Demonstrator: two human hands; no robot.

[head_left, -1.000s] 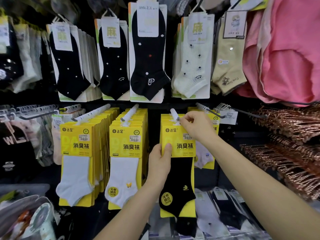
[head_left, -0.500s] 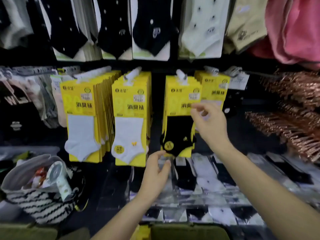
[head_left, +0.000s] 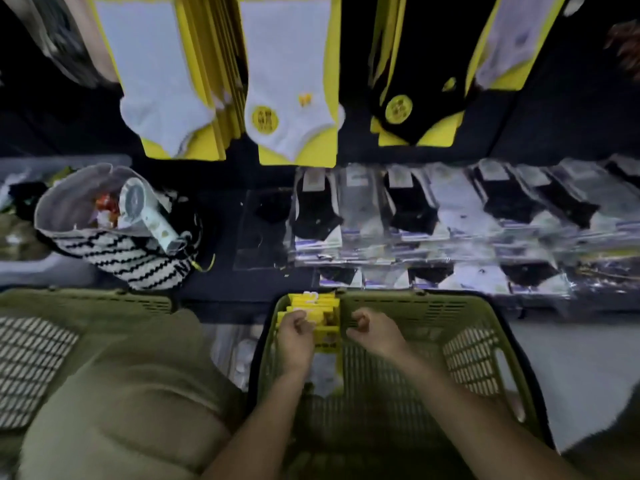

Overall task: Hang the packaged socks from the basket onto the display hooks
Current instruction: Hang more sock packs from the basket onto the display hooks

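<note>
An olive green plastic basket sits low in the middle. A stack of yellow-carded sock packs stands against its far left wall, with one pack of white socks lying on the basket floor. My left hand curls its fingers over the near packs of the stack. Just right of the stack is my right hand, its fingers curled and nothing seen in it. Above, yellow packs hang on the display: white socks, white socks and black socks.
Clear-wrapped black and white socks lie in rows on the shelf behind the basket. A striped bag with a small hand-held fan stands at the left. A second green basket and an olive cloth fill the lower left.
The view has dropped from the display hooks to the basket. Both hands left the hung black sock pack and came down into the basket, the left one onto the yellow packs.
</note>
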